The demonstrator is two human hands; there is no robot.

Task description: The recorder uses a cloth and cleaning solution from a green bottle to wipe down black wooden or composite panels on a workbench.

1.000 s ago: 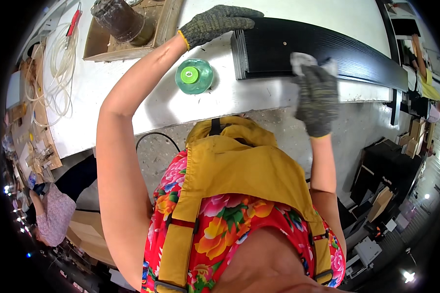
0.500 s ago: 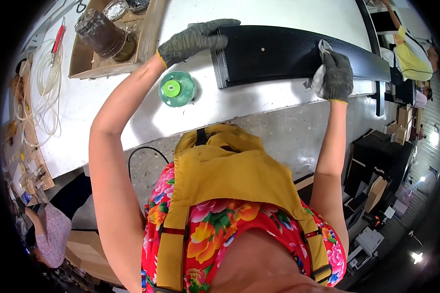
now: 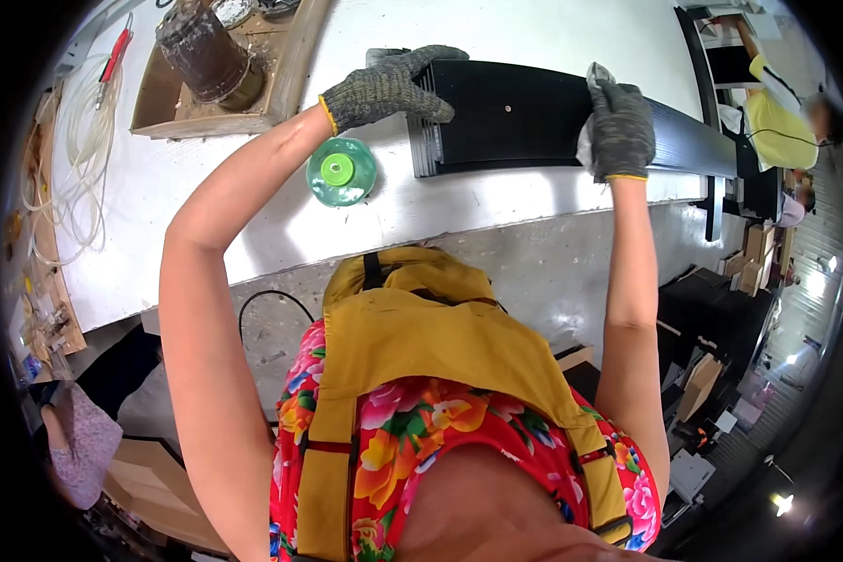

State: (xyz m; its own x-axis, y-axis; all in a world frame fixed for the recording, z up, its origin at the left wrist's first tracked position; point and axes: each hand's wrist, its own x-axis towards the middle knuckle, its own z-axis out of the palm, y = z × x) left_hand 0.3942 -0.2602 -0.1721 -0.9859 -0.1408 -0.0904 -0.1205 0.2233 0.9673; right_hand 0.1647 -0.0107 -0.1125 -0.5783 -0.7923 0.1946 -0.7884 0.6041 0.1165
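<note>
A stack of long black boards (image 3: 525,136) lies across the white table, its layered edges showing at the left end. My left hand (image 3: 389,91), in a dark grey knit glove with a yellow cuff, grips the far left corner of the stack, with the thumb over the top board. Farther right, my right hand (image 3: 622,131), in a matching glove, presses a crumpled whitish cloth (image 3: 590,140) onto the top board; the fingers hide most of the cloth. Beside my left wrist stands a translucent green bottle (image 3: 343,184) with a bright green cap.
A wooden tray (image 3: 150,120) at the far left holds a dirty brown container (image 3: 206,56). Coiled clear tubing (image 3: 84,159) and a red-handled tool (image 3: 114,54) lie left of it. Two people are nearby: one in yellow (image 3: 785,131) at far right, another (image 3: 84,436) at lower left.
My right hand has slid left along the top board with the cloth. My left hand stays at the stack's left end, its thumb now farther over the top. The view has shifted slightly.
</note>
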